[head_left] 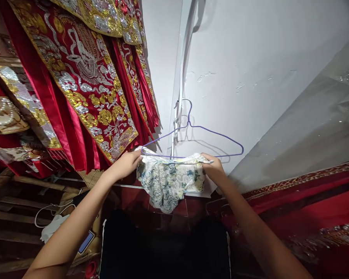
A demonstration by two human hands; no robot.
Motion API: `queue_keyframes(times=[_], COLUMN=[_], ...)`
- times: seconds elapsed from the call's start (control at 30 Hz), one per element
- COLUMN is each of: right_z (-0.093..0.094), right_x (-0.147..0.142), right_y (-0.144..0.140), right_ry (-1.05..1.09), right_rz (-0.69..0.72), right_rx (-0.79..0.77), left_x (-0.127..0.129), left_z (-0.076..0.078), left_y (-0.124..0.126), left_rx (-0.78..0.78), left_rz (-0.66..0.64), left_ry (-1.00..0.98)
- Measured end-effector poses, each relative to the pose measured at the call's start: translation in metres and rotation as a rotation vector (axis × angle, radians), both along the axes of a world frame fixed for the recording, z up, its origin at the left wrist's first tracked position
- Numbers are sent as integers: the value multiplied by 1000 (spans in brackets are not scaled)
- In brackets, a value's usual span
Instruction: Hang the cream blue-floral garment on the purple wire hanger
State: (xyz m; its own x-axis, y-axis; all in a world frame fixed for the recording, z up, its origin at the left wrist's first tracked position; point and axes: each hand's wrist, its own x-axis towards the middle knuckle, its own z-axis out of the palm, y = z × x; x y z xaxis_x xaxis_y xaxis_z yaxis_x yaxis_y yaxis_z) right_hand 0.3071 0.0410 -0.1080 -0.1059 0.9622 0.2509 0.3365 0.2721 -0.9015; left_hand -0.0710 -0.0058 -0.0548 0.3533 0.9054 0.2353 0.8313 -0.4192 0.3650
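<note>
A white garment with a blue-green and yellow floral print (pixel 171 178) is stretched between my two hands, its middle ruched and drooping. My left hand (pixel 130 161) pinches the upper left corner, by the left end of a purple wire hanger (pixel 218 133). Fingers of my right hand (pixel 214 167) are closed on the garment's upper right edge, below the hanger's bar. The hanger's hook points up beside a white strip on the wall. Its bottom bar runs along the garment's top edge; I cannot tell whether the cloth is looped over it.
Red costumes with gold and silver sequins (pixel 95 77) hang at the left. Behind the hanger is a white wall (pixel 250 50). A phone (pixel 86 242) and a white cable (pixel 43 209) lie on wooden furniture at lower left. Red fringed cloth (pixel 322 217) is at right.
</note>
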Motion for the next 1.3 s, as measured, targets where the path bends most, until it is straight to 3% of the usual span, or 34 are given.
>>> queue_keyframes(times=[0.13,0.23,0.33,0.43,0.5,0.57,0.67,0.83,0.93,1.1,1.3], right_z=[11,12,19,34,42,42,26,-8,-17,-20,-20], right_x=[0,-9,-12,0,14,24,24,-6,-18,-26,-40], right_y=[-9,-20,-38,-52,-50,-37,-8,28,39,43,23], right_ry=[-60,-125,-172,-120,-33,12,-5,-111,-215,-286,-113], right_rz=[-3,112,175,3,-132,-168,-57,79,76,105,279], right_rx=[-6,50,92,108,137,136,78,11,42,79,53], left_x=[28,49,57,52,49,52,72,111,114,86,85], left_z=[27,39,41,34,23,7,-23,-61,-70,-90,-148], left_y=[14,27,43,55,59,62,69,85,90,82,45], left_rx=[169,270,283,194,113,22,-128,-344,-361,-336,-507], left_rz=[37,-137,-245,-249,-239,-224,-232,-273,-275,-185,-242], left_ry=[-26,-48,-127,-246,-305,-382,-553,-735,-677,-479,-372])
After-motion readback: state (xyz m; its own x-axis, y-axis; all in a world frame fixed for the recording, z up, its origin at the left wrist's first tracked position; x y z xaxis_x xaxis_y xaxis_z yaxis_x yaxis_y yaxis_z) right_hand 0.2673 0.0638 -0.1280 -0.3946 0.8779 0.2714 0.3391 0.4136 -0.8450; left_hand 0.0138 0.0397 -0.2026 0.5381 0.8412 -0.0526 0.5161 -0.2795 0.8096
